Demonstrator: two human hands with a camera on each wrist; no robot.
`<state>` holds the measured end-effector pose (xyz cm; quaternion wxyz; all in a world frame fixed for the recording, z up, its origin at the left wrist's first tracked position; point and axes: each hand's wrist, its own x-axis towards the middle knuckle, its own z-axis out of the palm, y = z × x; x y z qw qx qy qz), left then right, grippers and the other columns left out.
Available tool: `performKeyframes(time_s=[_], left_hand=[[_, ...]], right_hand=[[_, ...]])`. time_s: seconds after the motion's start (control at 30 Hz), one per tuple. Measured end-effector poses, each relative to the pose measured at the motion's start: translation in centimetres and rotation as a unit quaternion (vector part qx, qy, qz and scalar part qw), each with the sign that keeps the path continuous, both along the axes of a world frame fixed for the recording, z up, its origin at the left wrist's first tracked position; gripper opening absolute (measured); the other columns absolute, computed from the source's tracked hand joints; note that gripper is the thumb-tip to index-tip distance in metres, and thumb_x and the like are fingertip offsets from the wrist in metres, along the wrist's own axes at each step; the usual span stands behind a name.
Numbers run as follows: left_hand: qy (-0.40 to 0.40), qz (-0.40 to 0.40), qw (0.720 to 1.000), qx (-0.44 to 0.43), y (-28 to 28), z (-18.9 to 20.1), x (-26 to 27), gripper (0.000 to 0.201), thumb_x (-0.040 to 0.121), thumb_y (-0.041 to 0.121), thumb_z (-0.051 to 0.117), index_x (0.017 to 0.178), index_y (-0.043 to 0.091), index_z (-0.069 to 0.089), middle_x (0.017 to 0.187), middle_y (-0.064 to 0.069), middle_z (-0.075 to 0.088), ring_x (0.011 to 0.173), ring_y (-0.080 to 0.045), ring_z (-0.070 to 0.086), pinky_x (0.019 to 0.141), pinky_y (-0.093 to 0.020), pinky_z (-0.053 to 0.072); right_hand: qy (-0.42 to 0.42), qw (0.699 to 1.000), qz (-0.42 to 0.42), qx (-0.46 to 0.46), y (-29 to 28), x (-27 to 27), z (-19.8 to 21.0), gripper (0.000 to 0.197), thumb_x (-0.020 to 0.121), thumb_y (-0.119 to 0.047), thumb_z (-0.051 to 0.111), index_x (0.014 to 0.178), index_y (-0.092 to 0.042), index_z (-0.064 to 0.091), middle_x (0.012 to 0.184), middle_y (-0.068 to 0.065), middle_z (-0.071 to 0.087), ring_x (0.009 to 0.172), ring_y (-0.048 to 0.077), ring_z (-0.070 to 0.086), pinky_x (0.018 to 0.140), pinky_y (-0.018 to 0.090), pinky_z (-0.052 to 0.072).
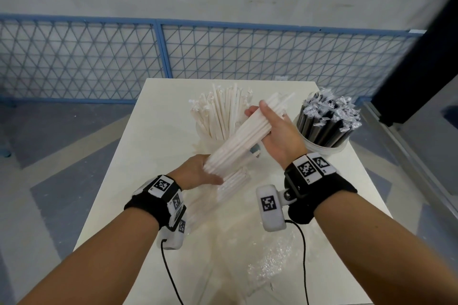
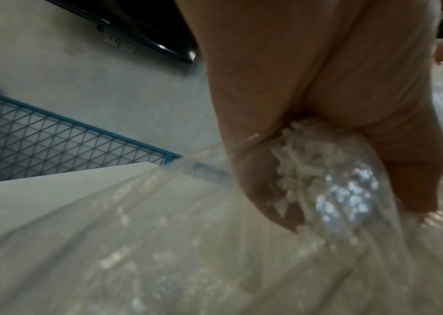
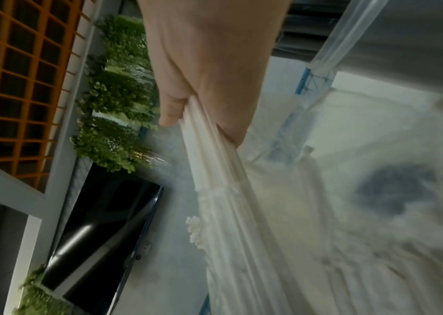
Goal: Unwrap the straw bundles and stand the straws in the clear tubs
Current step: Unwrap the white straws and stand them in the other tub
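Fingers first: your left hand (image 1: 198, 174) cups the near, lower end of the white straw bundle (image 1: 244, 136), fingers curled round the straw tips; the left wrist view shows clear film bunched against that end. Your right hand (image 1: 277, 132) clamps the upper part of the bundle, thumb on top, fingers wrapped under.

Bundle is held above the table (image 1: 153, 146), long axis tilted, low at left hand, rising away toward the right. Tub of white straws (image 1: 218, 116) stands just behind and left of the bundle's raised end; tub of black straws (image 1: 327, 126) lies right of your right hand. Judgement: right hand is nearer both tubs; bundle must swing upright before it drops in.

Straws look pale, slim, tightly packed. Loose wrap (image 1: 272, 262) lies on the near table.
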<state>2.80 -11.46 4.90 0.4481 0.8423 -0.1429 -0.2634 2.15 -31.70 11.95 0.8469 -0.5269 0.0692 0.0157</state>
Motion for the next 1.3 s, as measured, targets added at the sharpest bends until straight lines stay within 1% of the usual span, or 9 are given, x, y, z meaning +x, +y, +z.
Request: performKeyframes(time_s=[0.17, 0.37, 0.5, 0.6, 0.73, 0.9, 1.07, 1.17, 1.3], left_hand=[[0.014, -0.004, 1.000, 0.002, -0.2, -0.6, 0.2, 0.051, 0.066, 0.023, 0.081, 0.111, 0.017, 0.060, 0.105, -0.005, 0.067, 0.098, -0.021, 0.062, 0.090, -0.033, 0.048], [0.028, -0.023, 0.996, 0.079, 0.3, -2.3, 0.4, 0.031, 0.071, 0.013, 0.077, 0.094, 0.018, 0.057, 0.076, 0.011, 0.061, 0.077, -0.017, 0.059, 0.079, -0.029, 0.049], [0.008, -0.032, 0.991, 0.128, 0.2, -3.1, -0.2, 0.021, 0.072, 0.003, 0.070, 0.079, 0.017, 0.056, 0.076, 0.006, 0.060, 0.084, -0.021, 0.059, 0.072, -0.020, 0.045], [-0.006, -0.032, 0.983, 0.179, 0.5, -3.8, -0.2, 0.032, 0.070, 0.014, 0.074, 0.096, 0.008, 0.057, 0.085, 0.000, 0.058, 0.097, -0.020, 0.055, 0.083, -0.025, 0.040], [0.041, 0.006, 0.984, 0.171, 0.7, -3.4, 0.1, 0.066, 0.073, 0.018, 0.076, 0.128, 0.007, 0.040, 0.086, -0.001, 0.057, 0.089, -0.018, 0.051, 0.075, -0.022, 0.038], [0.027, 0.027, 0.983, 0.177, 1.1, -0.9, 1.5, 0.102, 0.068, 0.052, 0.073, 0.145, 0.015, 0.016, 0.135, -0.013, 0.046, 0.121, -0.025, 0.048, 0.098, -0.030, 0.037], [-0.017, 0.173, 0.983, 0.060, 0.8, 1.5, 3.4, 0.095, 0.075, 0.065, 0.055, 0.147, 0.017, 0.014, 0.138, -0.008, 0.040, 0.123, -0.024, 0.044, 0.097, -0.031, 0.038], [-0.014, 0.208, 0.978, -0.001, 0.4, 2.5, 4.5, 0.077, 0.085, 0.052, 0.053, 0.146, 0.019, 0.017, 0.134, -0.009, 0.043, 0.119, -0.025, 0.048, 0.096, -0.034, 0.043], [0.065, 0.219, 0.967, -0.112, -0.1, 3.4, 5.2, 0.059, 0.088, 0.020, 0.060, 0.140, 0.018, 0.031, 0.098, -0.010, 0.056, 0.071, -0.020, 0.059, 0.058, -0.024, 0.054]], right_hand=[[0.033, 0.997, 0.055, -0.039, 1.3, -0.5, -1.5, 0.009, 0.086, -0.016, 0.062, 0.078, -0.018, 0.062, 0.082, 0.005, 0.070, 0.095, 0.024, 0.059, 0.081, 0.040, 0.041], [-0.001, 0.996, -0.086, 0.000, -0.5, 0.9, 1.6, 0.008, 0.087, -0.007, 0.061, 0.081, -0.005, 0.056, 0.060, 0.004, 0.058, 0.060, 0.020, 0.059, 0.060, 0.030, 0.053], [-0.068, 0.978, -0.163, -0.112, -1.2, 1.8, 4.2, 0.008, 0.087, -0.001, 0.059, 0.088, -0.004, 0.051, 0.062, 0.005, 0.051, 0.050, 0.015, 0.052, 0.054, 0.026, 0.050], [-0.112, 0.968, -0.176, -0.137, -1.5, 2.5, 5.9, 0.015, 0.086, -0.001, 0.059, 0.098, 0.001, 0.051, 0.060, 0.004, 0.051, 0.049, 0.013, 0.051, 0.052, 0.025, 0.048], [-0.118, 0.975, -0.177, -0.062, -1.4, 3.5, 7.1, 0.009, 0.087, -0.001, 0.057, 0.091, -0.001, 0.050, 0.057, 0.003, 0.050, 0.050, 0.014, 0.051, 0.054, 0.027, 0.047], [-0.114, 0.966, -0.216, 0.089, -0.8, 4.9, 6.3, 0.024, 0.087, -0.002, 0.059, 0.105, -0.003, 0.044, 0.060, 0.004, 0.053, 0.055, 0.016, 0.054, 0.059, 0.031, 0.049], [-0.086, 0.974, -0.191, -0.089, 0.7, 5.6, 3.9, 0.011, 0.084, -0.005, 0.064, 0.084, -0.007, 0.054, 0.075, 0.003, 0.058, 0.071, 0.015, 0.057, 0.067, 0.028, 0.050], [-0.031, 0.978, -0.101, -0.179, 1.5, 6.0, 1.4, 0.053, 0.074, -0.013, 0.077, 0.117, 0.001, 0.050, 0.104, 0.009, 0.063, 0.093, 0.018, 0.063, 0.080, 0.030, 0.054], [0.009, 0.956, -0.020, -0.292, 2.6, 6.5, -1.1, 0.080, 0.072, -0.020, 0.080, 0.135, -0.010, 0.033, 0.127, 0.008, 0.054, 0.115, 0.019, 0.054, 0.095, 0.030, 0.045]])
